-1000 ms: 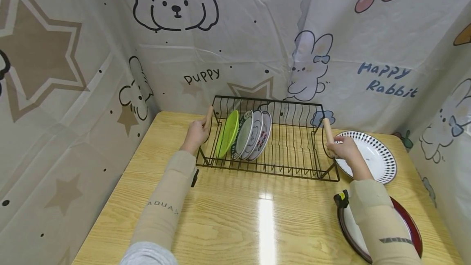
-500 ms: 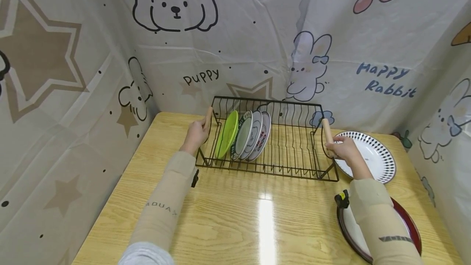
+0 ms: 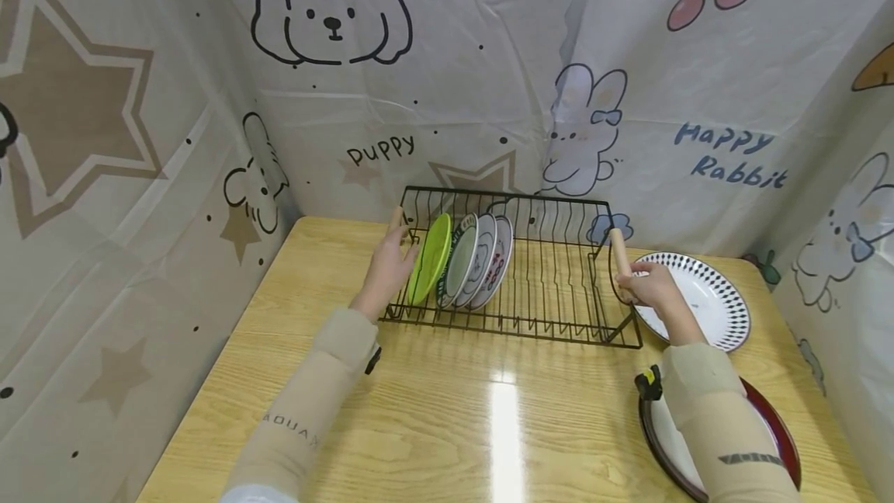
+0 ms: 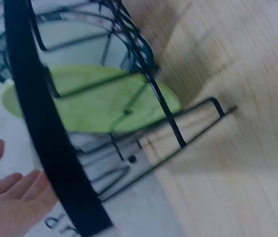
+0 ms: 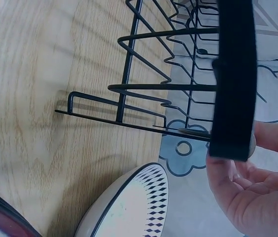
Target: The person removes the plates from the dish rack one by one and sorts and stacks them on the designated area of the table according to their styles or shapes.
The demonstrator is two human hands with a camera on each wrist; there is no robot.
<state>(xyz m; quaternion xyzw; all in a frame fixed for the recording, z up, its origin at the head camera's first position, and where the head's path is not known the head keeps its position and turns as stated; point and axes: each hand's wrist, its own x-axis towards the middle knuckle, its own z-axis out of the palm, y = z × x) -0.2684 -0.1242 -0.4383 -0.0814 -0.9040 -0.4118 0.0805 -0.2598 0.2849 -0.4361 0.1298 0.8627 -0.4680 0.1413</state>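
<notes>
A black wire dish rack (image 3: 517,333) stands on the wooden table, with a wooden handle at each end. My right hand (image 3: 655,286) grips the right handle (image 3: 618,252). At the other end, my left hand (image 3: 388,266) is off the left handle (image 3: 396,218), fingers loosely extended and thumb apart, beside a green plate (image 3: 431,258). That plate leans upright in the rack's left slots. Right of it stand a plate with a dark patterned rim (image 3: 459,266) and two pale printed plates. The left wrist view shows the open fingers (image 4: 18,192) behind the rack's black end bar.
To the right of the rack lies a white plate with a black diamond rim (image 3: 722,297). Nearer, a plate with a dark red rim (image 3: 775,429) is partly covered by the right forearm. A printed cloth (image 3: 447,99) hangs close behind the rack and along both sides.
My left hand has let go of the left handle and shifted slightly right toward the green plate, its fingers spreading. The right hand keeps its grip, and the rack has not visibly moved.
</notes>
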